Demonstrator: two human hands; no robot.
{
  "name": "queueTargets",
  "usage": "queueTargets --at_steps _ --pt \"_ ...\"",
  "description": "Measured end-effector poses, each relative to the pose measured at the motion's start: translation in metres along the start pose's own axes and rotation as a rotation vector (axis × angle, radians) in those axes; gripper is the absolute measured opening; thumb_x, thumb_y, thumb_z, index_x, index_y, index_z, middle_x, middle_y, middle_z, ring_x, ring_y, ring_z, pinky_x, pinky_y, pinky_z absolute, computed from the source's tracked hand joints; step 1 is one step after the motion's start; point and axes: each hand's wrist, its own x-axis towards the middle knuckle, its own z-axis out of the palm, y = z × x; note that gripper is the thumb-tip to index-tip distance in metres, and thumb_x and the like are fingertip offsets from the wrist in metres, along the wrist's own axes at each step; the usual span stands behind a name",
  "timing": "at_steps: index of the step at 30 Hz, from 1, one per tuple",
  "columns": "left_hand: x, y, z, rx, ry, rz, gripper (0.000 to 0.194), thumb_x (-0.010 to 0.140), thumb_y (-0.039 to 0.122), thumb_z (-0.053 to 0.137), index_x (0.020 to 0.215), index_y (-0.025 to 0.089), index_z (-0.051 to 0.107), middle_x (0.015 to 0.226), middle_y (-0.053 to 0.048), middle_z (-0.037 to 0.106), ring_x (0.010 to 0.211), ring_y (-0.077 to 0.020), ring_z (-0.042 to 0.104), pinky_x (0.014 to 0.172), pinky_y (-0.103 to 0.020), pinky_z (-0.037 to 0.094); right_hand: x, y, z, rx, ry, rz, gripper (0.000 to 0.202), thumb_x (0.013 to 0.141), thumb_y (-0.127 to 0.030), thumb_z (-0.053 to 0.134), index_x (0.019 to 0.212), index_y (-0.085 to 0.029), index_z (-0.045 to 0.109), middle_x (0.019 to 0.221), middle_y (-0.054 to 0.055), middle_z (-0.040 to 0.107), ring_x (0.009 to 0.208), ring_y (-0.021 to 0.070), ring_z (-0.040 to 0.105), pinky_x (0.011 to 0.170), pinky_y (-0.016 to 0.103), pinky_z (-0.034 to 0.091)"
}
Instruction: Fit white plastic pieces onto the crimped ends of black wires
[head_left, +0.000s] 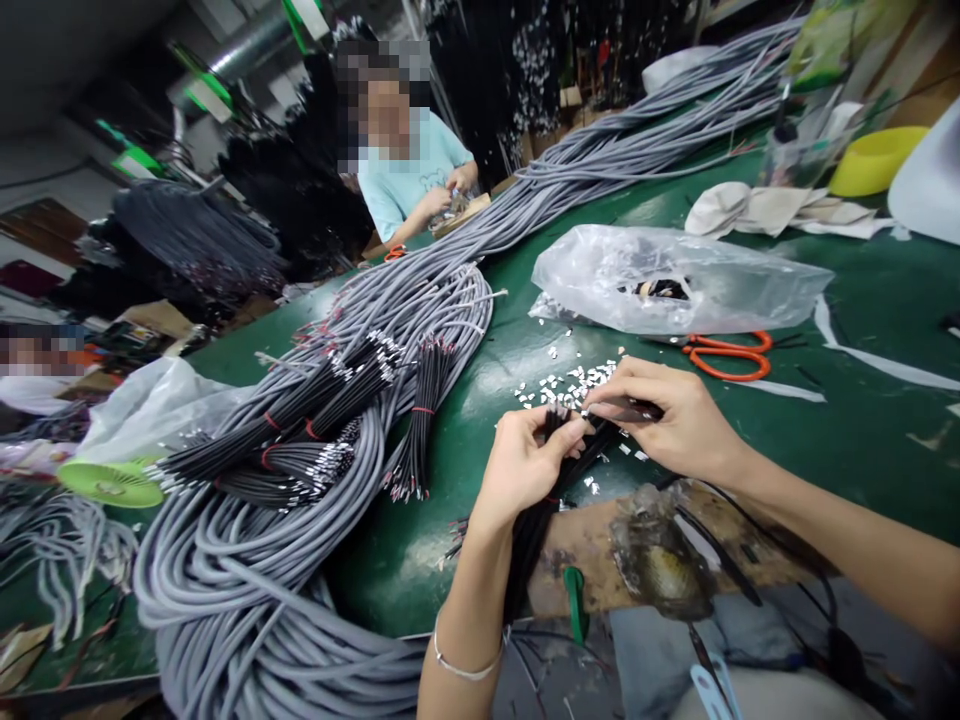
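My left hand (529, 455) is closed around the upper end of a bundle of black cables (531, 545), whose lower part hangs toward the table's front edge. My right hand (671, 415) pinches a slim dark tool (634, 410), which looks like tweezers, its tip close to the cable ends by my left thumb. The exact contact there is too small to make out. Just beyond both hands, small white pieces (577, 380) lie scattered on the green table (517, 350). A few more lie under my right hand.
Thick grey cables (300, 560) sweep across the left, with tied black cable bundles (424, 420) on them. A plastic bag (675, 280) and orange-handled scissors (727, 355) lie beyond my right hand. Nearer stands a stained wooden board (577, 560). A co-worker (416, 160) sits across the table.
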Motion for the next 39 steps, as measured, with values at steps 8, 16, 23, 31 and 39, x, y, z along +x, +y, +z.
queueTargets --at_steps 8,16,23,31,39 --pt "0.000 -0.006 0.010 0.125 0.125 -0.008 0.018 0.071 0.028 0.064 0.072 0.011 0.070 0.068 -0.003 0.068 0.065 -0.0167 0.061 0.058 -0.022 0.046 -0.002 -0.004 0.005 -0.179 -0.057 0.121 0.012 0.068 -0.008 0.050 0.073 -0.017 0.054 0.072 0.001 0.053 0.062 0.0141 0.049 0.054 0.025 0.035" --pt "0.006 -0.010 0.023 -0.075 0.253 -0.086 0.014 0.067 0.023 0.065 0.064 0.010 0.063 0.052 -0.002 0.062 0.046 -0.0122 0.058 0.045 -0.019 0.045 -0.002 -0.005 0.003 -0.239 -0.015 0.142 0.002 0.071 -0.019 0.056 0.070 -0.017 0.056 0.068 0.001 0.052 0.058 0.0134 0.048 0.053 0.025 0.033" --pt "0.012 -0.014 0.015 -0.074 0.408 -0.046 0.020 0.070 0.028 0.065 0.063 0.011 0.057 0.046 0.000 0.059 0.041 -0.0124 0.059 0.041 -0.018 0.046 -0.001 -0.004 0.003 -0.183 0.074 0.152 0.005 0.068 -0.013 0.055 0.068 -0.016 0.060 0.064 0.000 0.053 0.057 0.0132 0.049 0.054 0.025 0.036" --pt "0.007 -0.008 0.020 -0.097 0.285 -0.029 0.016 0.068 0.024 0.068 0.064 0.011 0.061 0.051 0.000 0.060 0.046 -0.0130 0.062 0.044 -0.018 0.048 -0.001 0.006 0.006 -0.130 0.032 0.155 0.016 0.077 -0.015 0.056 0.084 -0.016 0.070 0.070 0.003 0.062 0.062 0.0144 0.055 0.056 0.025 0.039" --pt "0.003 -0.007 0.027 0.022 0.332 -0.022 0.016 0.069 0.027 0.065 0.062 0.013 0.060 0.053 -0.002 0.063 0.048 -0.0154 0.062 0.047 -0.022 0.049 0.000 0.001 0.006 -0.157 0.042 0.133 0.015 0.069 -0.014 0.055 0.054 -0.016 0.057 0.053 -0.002 0.047 0.049 0.0094 0.042 0.048 0.023 0.031"
